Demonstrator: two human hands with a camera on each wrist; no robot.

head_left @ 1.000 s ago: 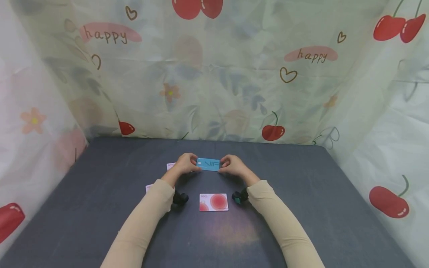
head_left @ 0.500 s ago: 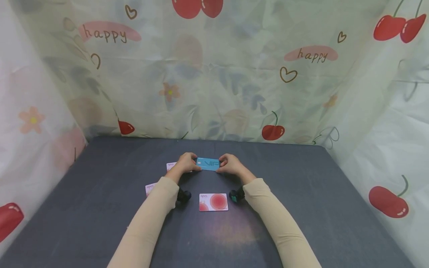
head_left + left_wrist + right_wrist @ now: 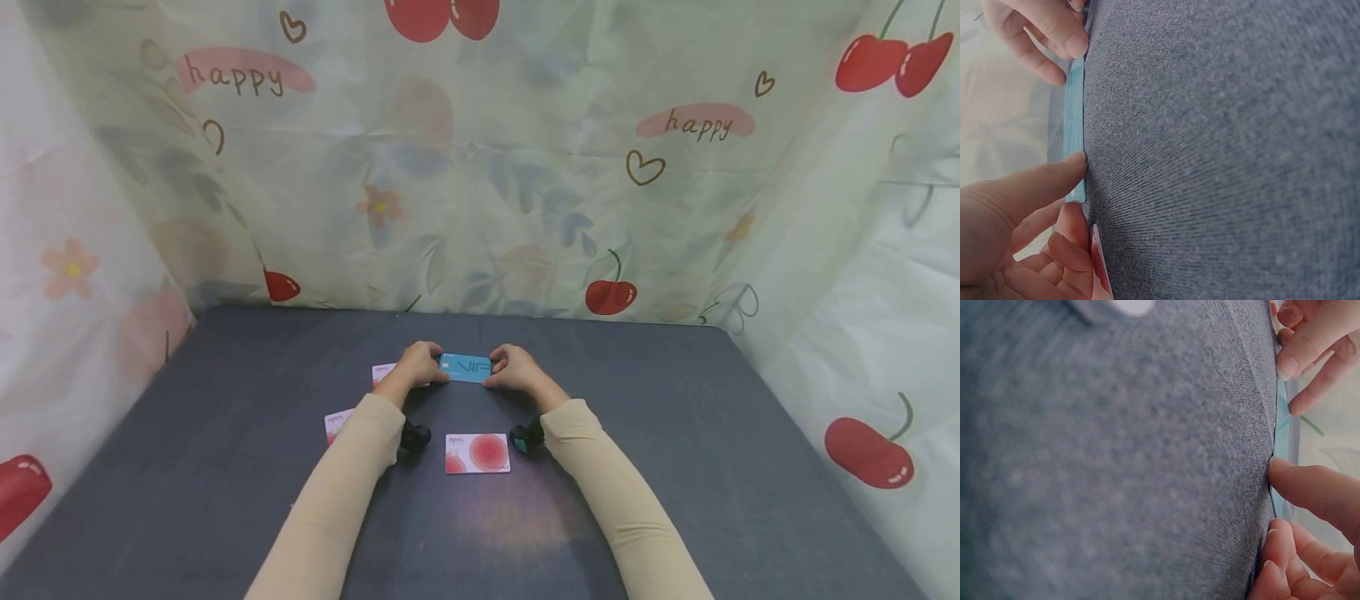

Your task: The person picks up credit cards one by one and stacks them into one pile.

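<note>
In the head view a blue card marked VIP [image 3: 467, 367] lies on the dark cloth-covered table, towards its far side. My left hand [image 3: 415, 365] holds its left end, thumb on the near edge and a finger at the far edge. At the opposite end my right hand [image 3: 517, 369] pinches the card in the same way. Both wrist views show the card [image 3: 1074, 119] low against the cloth, with the thumbs on its near edge. The curled lower fingers of the left hand are beside a pink card [image 3: 1100, 262].
A white card with red circles [image 3: 477, 453] lies between the forearms, nearer the front. Two more pink-white cards, one behind the left hand [image 3: 381, 373] and one by the left sleeve [image 3: 336, 423], are partly covered. A patterned curtain [image 3: 472, 167] stands beyond the table [image 3: 660, 400].
Both forearms and wrists have drawn slightly inward. The right fingers have shifted a little along the blue card's edge; the card stays almost where it was.
</note>
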